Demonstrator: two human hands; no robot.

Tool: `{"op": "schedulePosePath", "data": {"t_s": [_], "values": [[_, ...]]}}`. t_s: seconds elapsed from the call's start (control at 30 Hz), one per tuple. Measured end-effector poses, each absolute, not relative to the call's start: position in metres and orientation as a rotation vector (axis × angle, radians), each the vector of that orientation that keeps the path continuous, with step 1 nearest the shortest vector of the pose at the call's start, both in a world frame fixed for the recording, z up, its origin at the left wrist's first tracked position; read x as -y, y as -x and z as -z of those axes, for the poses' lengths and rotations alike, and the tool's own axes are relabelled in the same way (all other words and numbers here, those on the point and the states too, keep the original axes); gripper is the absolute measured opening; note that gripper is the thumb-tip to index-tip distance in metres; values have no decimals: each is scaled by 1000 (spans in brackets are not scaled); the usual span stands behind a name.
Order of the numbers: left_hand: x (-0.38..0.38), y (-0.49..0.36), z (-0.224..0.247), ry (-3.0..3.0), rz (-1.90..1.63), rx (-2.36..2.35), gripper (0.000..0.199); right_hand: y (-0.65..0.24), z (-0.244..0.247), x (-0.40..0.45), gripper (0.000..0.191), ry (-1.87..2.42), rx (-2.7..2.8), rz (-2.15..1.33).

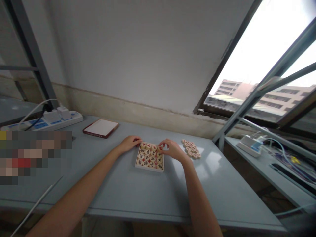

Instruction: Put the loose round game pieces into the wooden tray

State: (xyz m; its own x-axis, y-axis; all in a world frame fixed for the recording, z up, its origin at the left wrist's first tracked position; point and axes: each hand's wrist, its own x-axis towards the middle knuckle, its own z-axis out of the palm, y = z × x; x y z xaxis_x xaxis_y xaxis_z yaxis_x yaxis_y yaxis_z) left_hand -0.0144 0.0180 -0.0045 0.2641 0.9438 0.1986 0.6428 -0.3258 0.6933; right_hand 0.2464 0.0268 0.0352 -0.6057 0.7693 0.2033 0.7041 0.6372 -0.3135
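A shallow white box (149, 169) on the desk holds rows of round wooden Chinese chess pieces, marked with red or black characters. My left hand (130, 144) rests on the desk, its curled fingers gripping the box's far left corner. My right hand (174, 149) reaches over the far right corner, thumb and index finger pinching a red-marked chess piece (160, 148) at the end of the far row. The fingertips partly cover that piece. To the right of this hand, a cluster of loose chess pieces (191, 148) lies flat on the desk.
The box's dark red lid (101, 127), with a white top, lies at the back left of the grey-blue desk (148, 197). Behind it is a power strip (49, 122) with plugs and cables. A metal post (221, 141) stands at the right. A pixelated patch covers the left side.
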Motion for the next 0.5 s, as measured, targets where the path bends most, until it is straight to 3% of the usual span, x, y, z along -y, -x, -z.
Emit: {"op": "schedulePosePath", "data": {"t_s": [0.37,0.5], "values": [[-20,15,6,-2062,-836,-1423,40,-255,-35,-30,43,1170,2493,-322],[-21,16,7,-2048,-842,-1434,38,-273,-33,-34,40,1627,2186,158]]}}
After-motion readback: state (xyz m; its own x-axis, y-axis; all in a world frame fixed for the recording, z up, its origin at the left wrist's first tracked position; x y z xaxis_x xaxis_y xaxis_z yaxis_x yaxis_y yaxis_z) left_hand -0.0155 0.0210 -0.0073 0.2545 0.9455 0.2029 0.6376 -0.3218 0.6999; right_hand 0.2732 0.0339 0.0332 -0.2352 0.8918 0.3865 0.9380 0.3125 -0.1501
